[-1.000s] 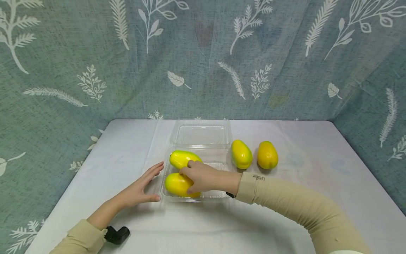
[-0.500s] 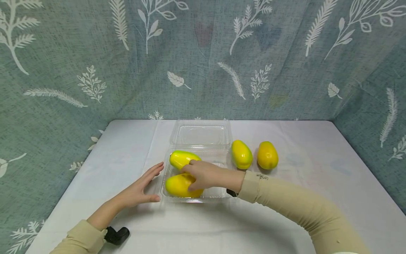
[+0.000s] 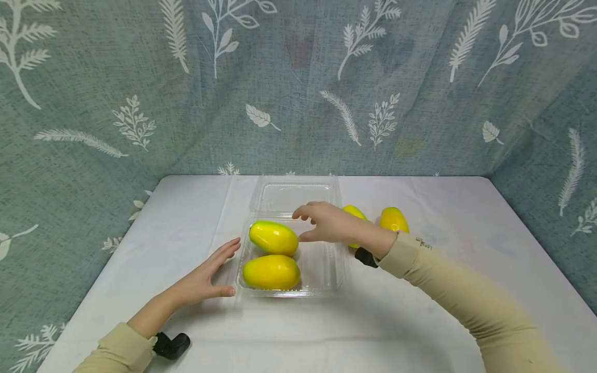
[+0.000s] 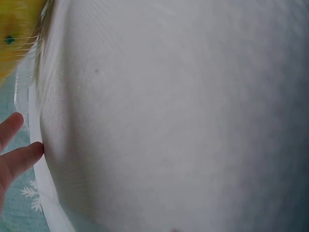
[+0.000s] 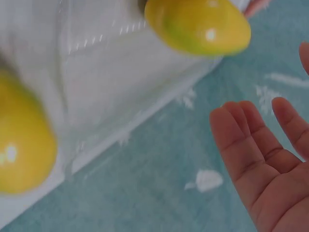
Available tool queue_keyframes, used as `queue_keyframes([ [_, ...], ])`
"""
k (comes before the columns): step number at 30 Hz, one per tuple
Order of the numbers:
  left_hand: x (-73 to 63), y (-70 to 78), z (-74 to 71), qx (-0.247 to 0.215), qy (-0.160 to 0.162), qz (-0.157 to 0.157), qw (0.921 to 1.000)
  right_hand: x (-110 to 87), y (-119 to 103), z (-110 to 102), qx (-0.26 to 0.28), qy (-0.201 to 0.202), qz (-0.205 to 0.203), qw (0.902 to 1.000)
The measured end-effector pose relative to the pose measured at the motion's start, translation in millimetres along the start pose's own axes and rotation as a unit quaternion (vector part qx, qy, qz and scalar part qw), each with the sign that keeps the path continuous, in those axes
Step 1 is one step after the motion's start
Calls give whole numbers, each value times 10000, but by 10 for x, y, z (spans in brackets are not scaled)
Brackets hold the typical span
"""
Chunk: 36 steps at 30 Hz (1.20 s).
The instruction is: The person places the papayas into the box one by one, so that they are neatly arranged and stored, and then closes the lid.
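Note:
In the head view, two yellow-green mangoes lie side by side in the left half of a clear plastic clamshell box (image 3: pixel 322 269): the far mango (image 3: pixel 273 238) and the near mango (image 3: pixel 271 272). My right hand (image 3: pixel 331 223) hovers above the box's back right part, holding nothing, fingers loosely bent and apart from the fruit. In the right wrist view its fingers (image 5: pixel 241 145) are relaxed. My left hand (image 3: pixel 205 280) rests beside the box's left edge with fingers spread and thumb out; two of its fingers (image 4: pixel 21 159) show in the left wrist view.
The box's hinged lid (image 3: pixel 298 197) lies folded back behind it. Two more mangoes stand right of the box, a nearer one (image 3: pixel 354 211) partly behind my right hand and another (image 3: pixel 393 219) further right. A patterned cloth (image 3: pixel 298 103) hangs behind the white table (image 3: pixel 196 207).
My right hand has let go of the near mango and moved up and to the right, now overlapping the mangoes outside the box. Both mangoes stay in the box. My left hand has not moved.

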<state>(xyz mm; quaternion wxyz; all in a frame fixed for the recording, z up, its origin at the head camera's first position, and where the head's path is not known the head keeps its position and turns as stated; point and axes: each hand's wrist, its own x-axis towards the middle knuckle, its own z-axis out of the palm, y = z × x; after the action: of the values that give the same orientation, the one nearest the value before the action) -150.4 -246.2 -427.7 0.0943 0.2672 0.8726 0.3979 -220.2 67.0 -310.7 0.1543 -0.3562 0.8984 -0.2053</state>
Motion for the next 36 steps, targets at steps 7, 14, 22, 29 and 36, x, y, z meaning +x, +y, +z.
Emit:
queue_keyframes([
  [7,3,-12,-1,-27,-28,89,10000,-205,204,-278,236,314,365,9986],
  [14,5,-9,1,-43,-18,107,9999,-386,435,-393,170,538,698,9960],
  [22,2,-3,-2,7,17,103,9999,-571,720,-434,-56,585,1165,9914],
  [29,4,-7,-2,34,7,114,9999,-709,936,-461,-206,765,1405,9869],
  [36,-3,-11,4,44,-18,87,10000,-775,1131,-433,-148,831,1687,9820],
])
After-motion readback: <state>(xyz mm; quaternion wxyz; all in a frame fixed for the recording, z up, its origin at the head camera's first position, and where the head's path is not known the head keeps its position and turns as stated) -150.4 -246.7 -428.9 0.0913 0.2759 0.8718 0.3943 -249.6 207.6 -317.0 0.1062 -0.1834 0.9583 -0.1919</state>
